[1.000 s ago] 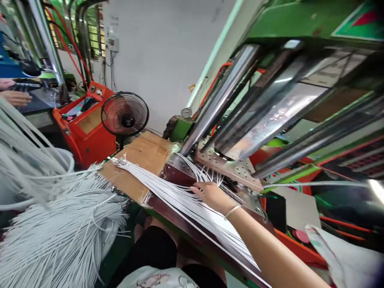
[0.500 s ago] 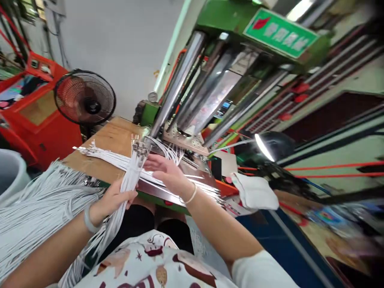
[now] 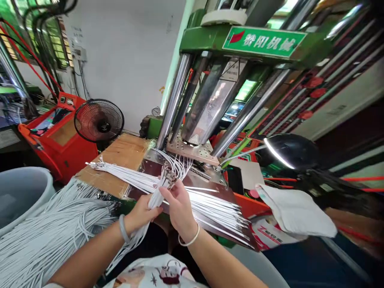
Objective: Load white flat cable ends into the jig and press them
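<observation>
The left hand (image 3: 141, 214) is closed around a bunch of white cables (image 3: 157, 192), gripping it at mid-length. The bunch runs up and to the right, away from the person, with its metal-tipped ends (image 3: 168, 176) uppermost, just in front of the press base; the free lengths hang down and to the left, below the fist. The right hand (image 3: 179, 204) is at the upper part of the bunch, with thumb and fingertips pinching the cables just below the tips. Each wrist carries a bangle.

The bunch is held over a dark reflective work plate (image 3: 210, 190). A row of white cables (image 3: 210, 208) lies fanned across this plate, long axis left to right. A second spread (image 3: 120, 172) lies on the cardboard sheet (image 3: 126, 150) to the left. More cable ends arc out of the mould area under the perforated metal plate (image 3: 195, 151).

Behind stands a green vertical press (image 3: 210, 40) with chrome columns (image 3: 174, 100). Left of the bench: a large mass of loose white cables (image 3: 54, 224), a grey bin (image 3: 21, 192), a black fan (image 3: 99, 121) and a red machine cabinet (image 3: 63, 144). Right: a gooseneck lamp (image 3: 285, 152) and a white cloth (image 3: 294, 214).
</observation>
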Available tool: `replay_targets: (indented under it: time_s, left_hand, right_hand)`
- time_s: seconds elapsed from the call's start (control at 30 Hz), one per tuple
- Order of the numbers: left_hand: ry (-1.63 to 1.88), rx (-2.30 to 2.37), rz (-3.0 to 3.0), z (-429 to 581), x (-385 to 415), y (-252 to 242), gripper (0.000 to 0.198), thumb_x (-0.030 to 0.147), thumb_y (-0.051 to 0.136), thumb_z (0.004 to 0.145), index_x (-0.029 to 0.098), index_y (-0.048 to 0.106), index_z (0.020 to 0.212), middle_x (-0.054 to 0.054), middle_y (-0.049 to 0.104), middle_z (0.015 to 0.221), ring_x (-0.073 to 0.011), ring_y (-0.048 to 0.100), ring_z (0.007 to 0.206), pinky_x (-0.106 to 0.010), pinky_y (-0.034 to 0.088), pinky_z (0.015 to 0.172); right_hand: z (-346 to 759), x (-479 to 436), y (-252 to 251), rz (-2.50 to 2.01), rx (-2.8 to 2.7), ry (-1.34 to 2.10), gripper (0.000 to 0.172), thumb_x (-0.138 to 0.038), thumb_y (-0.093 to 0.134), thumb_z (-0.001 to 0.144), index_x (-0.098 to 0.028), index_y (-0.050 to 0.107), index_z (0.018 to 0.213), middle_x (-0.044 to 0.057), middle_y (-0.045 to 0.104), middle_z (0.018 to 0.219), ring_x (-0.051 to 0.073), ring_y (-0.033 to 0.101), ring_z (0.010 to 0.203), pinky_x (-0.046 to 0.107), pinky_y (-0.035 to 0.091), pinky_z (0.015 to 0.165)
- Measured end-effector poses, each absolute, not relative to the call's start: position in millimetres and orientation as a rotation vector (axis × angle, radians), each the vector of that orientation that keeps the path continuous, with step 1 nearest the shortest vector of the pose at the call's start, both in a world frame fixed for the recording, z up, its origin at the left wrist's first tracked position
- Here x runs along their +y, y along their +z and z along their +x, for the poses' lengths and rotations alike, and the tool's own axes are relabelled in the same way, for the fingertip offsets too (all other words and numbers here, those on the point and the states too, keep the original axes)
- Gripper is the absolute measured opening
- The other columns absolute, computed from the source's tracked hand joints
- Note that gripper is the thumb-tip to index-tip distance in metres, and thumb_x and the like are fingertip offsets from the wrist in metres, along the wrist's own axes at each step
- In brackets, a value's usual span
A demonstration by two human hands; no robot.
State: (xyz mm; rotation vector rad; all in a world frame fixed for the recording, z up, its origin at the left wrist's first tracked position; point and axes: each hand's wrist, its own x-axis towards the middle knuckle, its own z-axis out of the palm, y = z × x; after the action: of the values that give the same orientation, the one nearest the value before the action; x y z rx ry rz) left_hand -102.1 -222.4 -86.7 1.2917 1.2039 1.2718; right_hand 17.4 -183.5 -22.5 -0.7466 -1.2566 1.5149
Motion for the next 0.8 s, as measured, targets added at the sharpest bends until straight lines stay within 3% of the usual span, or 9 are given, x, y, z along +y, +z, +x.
replay_targets:
  time_s: [0.1,0.2,0.47,0.57,0.67,0.73,0.8]
  left_hand:
    - [1.384,1.354,1.346,-92,-222,-92,0.031,0.047,0.066,0.078,0.017,0.064,0.087,-0.002,0.062,0.066,-0.0167,0.051,0.062,-0.029,0.043,0.061]
    - [1.41,1.42,1.397,-81,-226,-100,0.029,0.038,0.062,0.079,0.016,0.068,0.097,-0.005,0.07,0.079,-0.0202,0.056,0.07,-0.032,0.045,0.068]
    - [1.328,1.409,1.604,-70,-236,-108,0.022,0.038,0.065,0.073,0.016,0.067,0.081,-0.005,0.065,0.071,-0.0188,0.055,0.064,-0.03,0.048,0.064]
    - [1.327,1.405,1.644,-74,-236,-101,0.022,0.038,0.065,0.072,0.017,0.069,0.079,-0.006,0.066,0.07,-0.0212,0.059,0.064,-0.032,0.051,0.065]
    - [1.369,1.454,1.623,-81,-233,-94,0.028,0.039,0.063,0.074,0.019,0.072,0.091,-0.01,0.073,0.089,-0.0278,0.066,0.085,-0.038,0.055,0.081]
    - [1.363,1.484,1.615,-85,-228,-93,0.029,0.04,0.063,0.073,0.02,0.071,0.092,-0.01,0.074,0.094,-0.0297,0.068,0.092,-0.039,0.055,0.086]
    - [1.337,1.527,1.62,-88,-224,-95,0.027,0.043,0.063,0.074,0.021,0.07,0.087,-0.009,0.074,0.088,-0.0286,0.069,0.085,-0.038,0.055,0.082]
  right_hand:
    - [26,-183,-32,-0.752,-1.21,1.451,0.049,-0.04,0.086,0.071,-0.027,0.059,0.109,0.0,0.07,0.102,0.015,0.067,0.08,0.028,0.057,0.073]
    - [31,-184,-33,-0.758,-1.347,1.539,0.04,-0.043,0.087,0.069,-0.022,0.065,0.095,0.001,0.071,0.089,0.017,0.067,0.078,0.03,0.057,0.073]
    - [30,-189,-21,-0.724,-1.254,1.722,0.03,-0.037,0.087,0.064,-0.019,0.062,0.062,-0.001,0.063,0.052,0.013,0.056,0.051,0.027,0.047,0.054]
    - [30,-194,-23,-0.679,-1.313,1.657,0.025,-0.039,0.084,0.07,-0.02,0.068,0.067,0.001,0.068,0.058,0.017,0.062,0.057,0.03,0.052,0.06]
    - [31,-191,-28,-0.683,-1.472,1.605,0.023,-0.041,0.08,0.073,-0.02,0.076,0.079,0.004,0.075,0.076,0.021,0.07,0.073,0.037,0.058,0.077]
    - [35,-183,-33,-0.682,-1.603,1.578,0.027,-0.044,0.08,0.072,-0.02,0.077,0.083,0.005,0.076,0.085,0.023,0.071,0.085,0.041,0.058,0.09]
    - [43,-176,-40,-0.708,-1.714,1.576,0.036,-0.048,0.085,0.065,-0.02,0.074,0.085,0.004,0.076,0.09,0.025,0.07,0.093,0.044,0.055,0.098]
